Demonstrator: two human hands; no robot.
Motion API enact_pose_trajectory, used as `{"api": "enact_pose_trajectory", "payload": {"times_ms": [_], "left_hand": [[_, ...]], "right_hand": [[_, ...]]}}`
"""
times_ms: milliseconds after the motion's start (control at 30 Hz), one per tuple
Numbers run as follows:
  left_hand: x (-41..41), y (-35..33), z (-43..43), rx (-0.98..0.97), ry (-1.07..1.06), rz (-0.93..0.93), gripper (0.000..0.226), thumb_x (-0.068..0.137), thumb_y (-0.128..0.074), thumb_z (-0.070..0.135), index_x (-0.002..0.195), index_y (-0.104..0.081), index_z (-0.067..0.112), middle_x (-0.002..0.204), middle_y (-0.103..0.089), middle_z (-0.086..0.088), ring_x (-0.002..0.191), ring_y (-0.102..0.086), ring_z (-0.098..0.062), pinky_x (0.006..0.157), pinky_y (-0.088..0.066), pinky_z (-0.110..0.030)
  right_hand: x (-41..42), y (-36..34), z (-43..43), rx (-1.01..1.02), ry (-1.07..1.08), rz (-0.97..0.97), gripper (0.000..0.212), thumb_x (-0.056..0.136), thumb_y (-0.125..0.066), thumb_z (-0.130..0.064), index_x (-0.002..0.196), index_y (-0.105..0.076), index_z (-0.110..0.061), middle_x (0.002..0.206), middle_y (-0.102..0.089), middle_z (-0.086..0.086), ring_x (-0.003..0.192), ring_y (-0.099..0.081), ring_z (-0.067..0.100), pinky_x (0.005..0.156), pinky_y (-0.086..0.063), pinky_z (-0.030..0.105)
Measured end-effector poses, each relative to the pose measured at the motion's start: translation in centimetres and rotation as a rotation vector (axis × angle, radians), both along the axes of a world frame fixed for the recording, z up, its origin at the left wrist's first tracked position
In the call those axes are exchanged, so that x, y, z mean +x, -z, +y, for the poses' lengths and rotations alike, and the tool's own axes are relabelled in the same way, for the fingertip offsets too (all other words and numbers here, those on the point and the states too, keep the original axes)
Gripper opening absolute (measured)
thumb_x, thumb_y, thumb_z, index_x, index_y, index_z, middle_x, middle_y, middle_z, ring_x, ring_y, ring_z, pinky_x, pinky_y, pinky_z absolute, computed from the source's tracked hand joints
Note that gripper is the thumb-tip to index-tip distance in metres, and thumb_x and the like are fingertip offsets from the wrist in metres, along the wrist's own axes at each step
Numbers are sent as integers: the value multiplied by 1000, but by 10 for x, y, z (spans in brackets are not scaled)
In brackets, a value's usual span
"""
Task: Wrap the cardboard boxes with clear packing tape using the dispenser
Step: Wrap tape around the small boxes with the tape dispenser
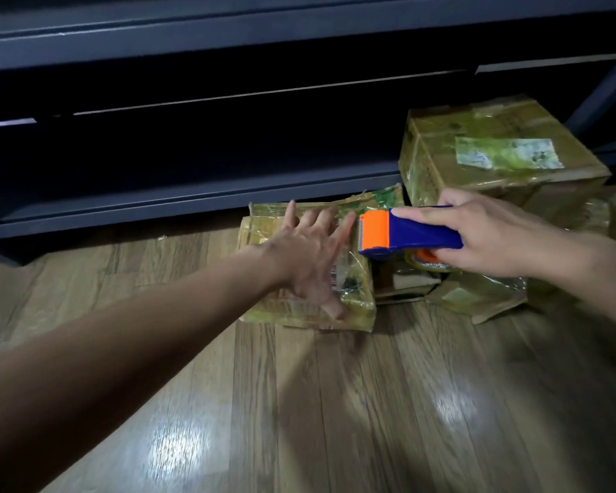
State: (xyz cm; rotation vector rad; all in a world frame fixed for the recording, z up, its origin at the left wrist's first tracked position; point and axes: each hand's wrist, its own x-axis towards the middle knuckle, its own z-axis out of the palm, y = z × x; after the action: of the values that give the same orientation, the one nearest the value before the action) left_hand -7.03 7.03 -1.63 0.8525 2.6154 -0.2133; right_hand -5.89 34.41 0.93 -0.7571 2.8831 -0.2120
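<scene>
Straight, spread fingers of the left hand lie over the flat cardboard box on the floor. Just to the right, the right hand curls round the blue-and-orange tape dispenser. A larger box stands far right.

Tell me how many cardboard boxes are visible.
4: a flat box under the left hand, a big box back right, a small box beneath the dispenser, a crushed box under the right hand. More may hide at the right edge.
</scene>
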Motion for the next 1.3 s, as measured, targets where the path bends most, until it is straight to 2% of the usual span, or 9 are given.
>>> {"api": "enact_pose_trajectory", "payload": {"times_ms": [167, 267, 367, 600, 800, 900, 1067, 1167, 1300], "left_hand": [[-2, -5, -4, 54, 33, 27, 150, 55, -71, 92, 164, 6, 22, 155, -25, -15, 146, -25, -36, 122, -14, -70], [-3, -19, -22, 218, 70, 91, 151, 51, -58, 94, 164, 11, 22, 140, -30, -7, 128, -30, -24, 122, -23, -58], [-3, -28, -37, 374, 108, 175, 148, 52, -55, 93, 166, 3, 17, 131, -32, -5, 112, -27, -15, 111, -33, -45], [1, -3, -72, 763, 215, 207, 141, 63, -71, 80, 162, -5, 4, 124, -39, -13, 103, -46, -33, 90, -49, -50], [3, 20, -56, 999, 60, 232, 134, 75, -59, 86, 159, -5, -4, 139, -41, -25, 120, -46, -33, 106, -43, -51], [-1, 25, -67, 1065, -38, 163, 134, 76, -60, 86, 162, 3, 5, 149, -35, -21, 136, -41, -40, 113, -39, -61], [7, 8, -108, 882, 18, 190, 138, 75, -61, 88, 160, -9, -8, 157, -25, -13, 146, -33, -32, 117, -39, -55], [14, -28, -122, 642, 83, 290, 137, 70, -50, 97, 160, -23, -2, 169, -9, -20, 159, -8, -35, 124, -21, -67], [19, -64, -90, 367, -82, 145, 150, 54, -37, 110, 167, 0, 18, 175, 4, -1, 160, 11, -16, 128, 3, -61]], "right_hand": [[0, 2, -1, -25, -38, 54, 85, 93, -66, -34, 149, -10, -63, 99, -40, -5, 74, -47, 7, 66, -35, 23], [-7, -9, 10, -157, -82, 93, 94, 85, -75, -17, 152, -23, -56, 90, -39, -9, 67, -44, 5, 60, -33, 21], [-14, -24, 22, -236, -128, 182, 101, 76, -74, -10, 152, -26, -56, 85, -42, -4, 64, -45, 11, 59, -37, 30], [4, -29, 49, -215, -47, 136, 114, 73, -77, 3, 148, -25, -65, 82, -47, -4, 62, -51, 15, 54, -44, 36], [-4, -47, 22, -203, -23, 192, 102, 75, -75, -2, 148, -34, -59, 86, -43, -6, 65, -48, 14, 60, -46, 36], [-20, -73, -10, -149, -27, 200, 84, 82, -73, -8, 146, -42, -53, 89, -41, -8, 70, -42, 4, 62, -32, 26], [-25, -104, -58, -51, -60, 172, 73, 91, -62, -21, 143, -35, -65, 90, -40, -14, 77, -42, 8, 69, -37, 36], [-27, -116, -83, -39, -89, 204, 75, 90, -61, -16, 142, -38, -64, 86, -36, -20, 73, -37, 6, 61, -34, 32], [-33, -122, -108, -29, -109, 153, 73, 86, -56, -13, 138, -45, -64, 80, -33, -26, 75, -42, 6, 60, -33, 28]]}}
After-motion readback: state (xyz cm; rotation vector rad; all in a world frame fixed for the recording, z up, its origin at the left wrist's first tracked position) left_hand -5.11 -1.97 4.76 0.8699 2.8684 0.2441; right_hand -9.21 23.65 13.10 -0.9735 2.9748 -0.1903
